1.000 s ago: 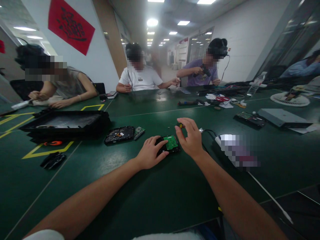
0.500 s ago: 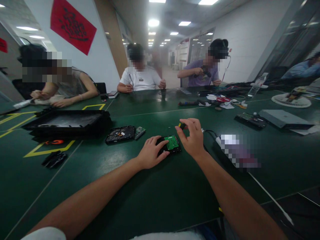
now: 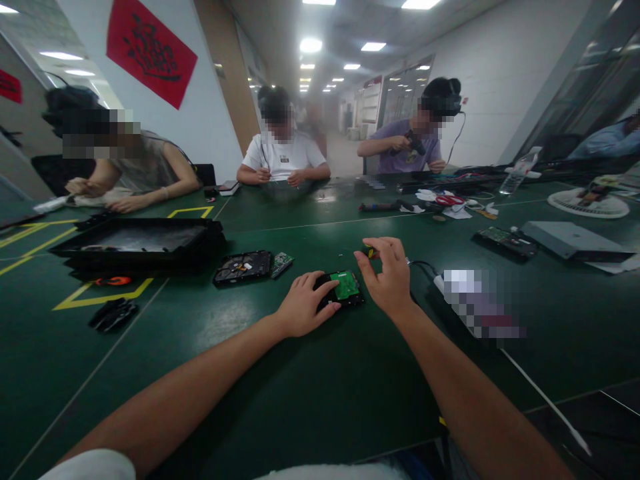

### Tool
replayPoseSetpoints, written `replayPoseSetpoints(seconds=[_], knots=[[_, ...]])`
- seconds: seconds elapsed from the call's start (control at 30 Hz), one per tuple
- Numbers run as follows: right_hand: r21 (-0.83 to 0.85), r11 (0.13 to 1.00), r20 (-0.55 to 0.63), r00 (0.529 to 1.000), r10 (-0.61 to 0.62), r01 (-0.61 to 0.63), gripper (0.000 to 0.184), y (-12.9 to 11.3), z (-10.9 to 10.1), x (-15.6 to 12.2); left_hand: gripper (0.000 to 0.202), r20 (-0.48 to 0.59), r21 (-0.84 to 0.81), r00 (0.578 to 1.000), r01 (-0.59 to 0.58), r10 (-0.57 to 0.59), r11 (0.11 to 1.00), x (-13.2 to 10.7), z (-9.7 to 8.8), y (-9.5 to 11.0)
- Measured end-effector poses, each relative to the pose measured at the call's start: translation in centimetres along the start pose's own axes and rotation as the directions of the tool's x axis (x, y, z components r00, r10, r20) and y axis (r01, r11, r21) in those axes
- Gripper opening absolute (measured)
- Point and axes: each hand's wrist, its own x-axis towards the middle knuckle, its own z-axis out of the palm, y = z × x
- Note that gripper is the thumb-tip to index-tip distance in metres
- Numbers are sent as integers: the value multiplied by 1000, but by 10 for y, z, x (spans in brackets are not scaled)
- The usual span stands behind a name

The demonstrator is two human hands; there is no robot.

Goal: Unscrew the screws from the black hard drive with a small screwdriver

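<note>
A black hard drive with a green circuit board (image 3: 344, 288) lies on the green table (image 3: 310, 393) in front of me. My left hand (image 3: 303, 305) rests on its left side, fingers pressed on the casing. My right hand (image 3: 387, 275) hovers just right of the drive, its fingers pinched round the black and yellow handle of a small screwdriver (image 3: 369, 251), which shows only in part.
A second opened drive (image 3: 242, 267) with a loose green board (image 3: 281, 263) lies to the left, beside a black tray (image 3: 137, 243). A white power strip and cable (image 3: 465, 297) sit to the right. Three people work at the far side, amid tools and parts.
My right hand has shifted slightly and curled more closely round the screwdriver handle. My left hand has stayed on the drive. The person in white has drawn both hands together.
</note>
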Motion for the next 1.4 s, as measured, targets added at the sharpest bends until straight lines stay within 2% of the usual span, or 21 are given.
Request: replayPoseSetpoints(seconds=[0.3,0.6,0.93,1.13,1.33,1.4], knots=[[24,1000,30,999,14,-15,32,2,2,-2,60,-2,-1,1000,-1,1,1000,0,1,-1],[6,1000,-44,999,-6,6,24,0,2,0,59,-1,-3,1000,5,-5,1000,0,-1,0],[64,998,63,998,11,-15,34,2,2,-3,59,2,-5,1000,1,-1,1000,0,0,0],[-3,1000,9,1000,-10,10,30,-3,0,-1,59,-12,-16,1000,-1,1,1000,0,1,-1],[38,999,69,997,-41,39,40,-2,0,-1,59,-9,-25,1000,0,0,1000,0,1,-2],[44,998,57,997,-42,40,38,-2,1,-2,60,0,-19,1000,4,-4,1000,0,1,-2]])
